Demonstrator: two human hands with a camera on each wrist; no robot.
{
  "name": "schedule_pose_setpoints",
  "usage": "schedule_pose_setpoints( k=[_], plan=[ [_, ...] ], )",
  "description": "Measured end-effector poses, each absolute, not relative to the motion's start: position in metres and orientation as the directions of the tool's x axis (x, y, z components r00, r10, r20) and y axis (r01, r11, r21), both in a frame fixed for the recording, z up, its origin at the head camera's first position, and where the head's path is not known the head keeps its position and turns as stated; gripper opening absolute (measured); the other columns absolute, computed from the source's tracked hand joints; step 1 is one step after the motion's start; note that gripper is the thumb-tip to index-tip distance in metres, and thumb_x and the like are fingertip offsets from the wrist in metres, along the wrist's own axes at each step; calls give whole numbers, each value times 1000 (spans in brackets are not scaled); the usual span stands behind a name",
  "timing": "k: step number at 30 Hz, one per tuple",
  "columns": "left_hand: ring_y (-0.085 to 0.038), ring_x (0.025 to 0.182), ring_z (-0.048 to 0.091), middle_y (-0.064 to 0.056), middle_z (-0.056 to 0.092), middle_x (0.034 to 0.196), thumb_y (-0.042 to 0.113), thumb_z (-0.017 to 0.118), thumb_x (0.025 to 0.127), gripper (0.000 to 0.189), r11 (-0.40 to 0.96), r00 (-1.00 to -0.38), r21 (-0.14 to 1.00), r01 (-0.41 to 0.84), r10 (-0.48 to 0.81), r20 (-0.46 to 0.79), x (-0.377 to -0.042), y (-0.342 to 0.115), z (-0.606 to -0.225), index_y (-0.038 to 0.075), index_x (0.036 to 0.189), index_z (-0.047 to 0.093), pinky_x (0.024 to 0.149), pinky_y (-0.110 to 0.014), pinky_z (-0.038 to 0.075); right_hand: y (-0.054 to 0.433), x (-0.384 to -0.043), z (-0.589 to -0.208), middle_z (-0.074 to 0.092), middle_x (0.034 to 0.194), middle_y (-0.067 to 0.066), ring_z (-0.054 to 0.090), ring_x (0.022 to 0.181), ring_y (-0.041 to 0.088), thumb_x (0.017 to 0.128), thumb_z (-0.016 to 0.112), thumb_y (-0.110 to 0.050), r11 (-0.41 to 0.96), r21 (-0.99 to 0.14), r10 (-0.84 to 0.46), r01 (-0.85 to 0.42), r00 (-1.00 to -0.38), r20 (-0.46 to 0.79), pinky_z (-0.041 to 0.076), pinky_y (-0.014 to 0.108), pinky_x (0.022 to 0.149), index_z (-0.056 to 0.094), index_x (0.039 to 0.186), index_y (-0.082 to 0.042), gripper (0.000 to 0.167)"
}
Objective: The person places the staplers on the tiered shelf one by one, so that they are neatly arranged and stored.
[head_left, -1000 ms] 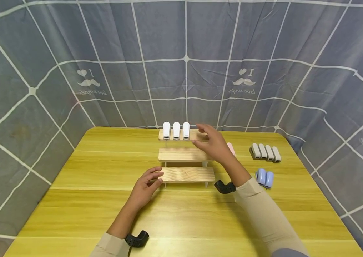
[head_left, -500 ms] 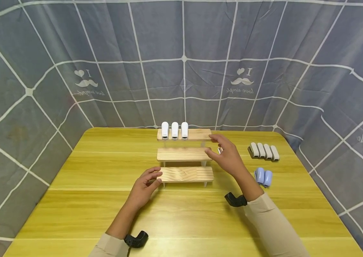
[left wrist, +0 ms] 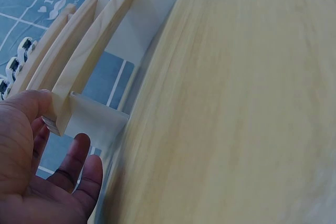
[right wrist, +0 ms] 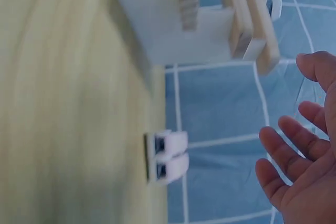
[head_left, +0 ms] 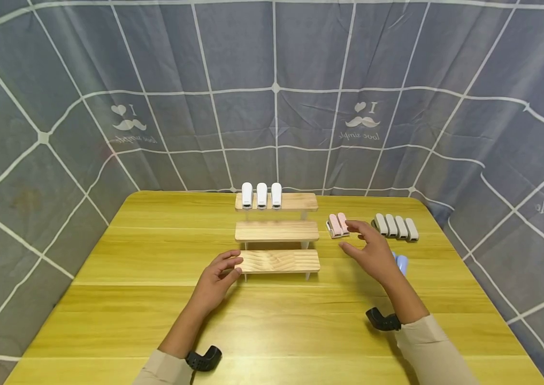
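A three-tier wooden display stand (head_left: 278, 231) with pale supports stands mid-table. My left hand (head_left: 215, 282) holds the left end of its lowest shelf, the thumb at the corner in the left wrist view, while the lower fingers hang free. Three white mini staplers (head_left: 262, 195) stand in a row on the top shelf's left part. My right hand (head_left: 373, 251) hovers right of the stand, fingers spread and holding nothing. Two pink mini staplers (head_left: 339, 225) lie just beyond its fingertips. The right wrist view shows these pink staplers, blurred, apart from the hand.
Several grey-white mini staplers (head_left: 396, 227) sit in a row at the table's right. Blue mini staplers (head_left: 401, 263) are partly hidden behind the right hand. A grey checked curtain (head_left: 276, 117) closes off the back and sides of the wooden table (head_left: 156, 240).
My right hand has moved from the top shelf's right end rightward and toward me, uncovering the pink staplers and partly covering the blue ones. The left hand stays on the lowest shelf.
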State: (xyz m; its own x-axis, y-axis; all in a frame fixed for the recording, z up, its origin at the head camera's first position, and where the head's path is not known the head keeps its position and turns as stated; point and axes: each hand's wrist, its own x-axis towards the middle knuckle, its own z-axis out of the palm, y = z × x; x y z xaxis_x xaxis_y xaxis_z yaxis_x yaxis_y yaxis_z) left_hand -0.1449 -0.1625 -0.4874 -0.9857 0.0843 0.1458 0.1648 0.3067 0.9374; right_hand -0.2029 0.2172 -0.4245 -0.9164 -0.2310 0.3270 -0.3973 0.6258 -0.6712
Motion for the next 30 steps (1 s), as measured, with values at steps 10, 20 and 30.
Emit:
schedule_pose_setpoints(
  k=[10,20,30],
  plan=[
    [-27,129,50,-2,50,144,15,64,99,30,301,-986,940,160,89,139,-145,-168,-493,3,127,66,100,-49,46,258,-188,-445,56,134,21,52,122,38,93,73,-21,672,-657,-162,-342,-934,320,39,57,100,51,140,0,56],
    [-27,128,51,-1,51,144,24,65,99,34,292,-981,938,187,111,161,-145,-167,-492,5,127,67,99,-50,46,296,-175,-451,49,139,27,45,126,47,96,69,-26,681,-697,-96,-226,-970,221,37,64,99,46,143,4,60],
    [-27,129,50,-1,51,143,21,65,99,33,297,-982,937,182,103,159,-145,-166,-492,4,126,67,99,-50,46,325,-169,-457,44,142,31,41,129,48,97,68,-24,681,-707,-84,-190,-980,183,35,62,100,41,145,7,63]
  ],
)
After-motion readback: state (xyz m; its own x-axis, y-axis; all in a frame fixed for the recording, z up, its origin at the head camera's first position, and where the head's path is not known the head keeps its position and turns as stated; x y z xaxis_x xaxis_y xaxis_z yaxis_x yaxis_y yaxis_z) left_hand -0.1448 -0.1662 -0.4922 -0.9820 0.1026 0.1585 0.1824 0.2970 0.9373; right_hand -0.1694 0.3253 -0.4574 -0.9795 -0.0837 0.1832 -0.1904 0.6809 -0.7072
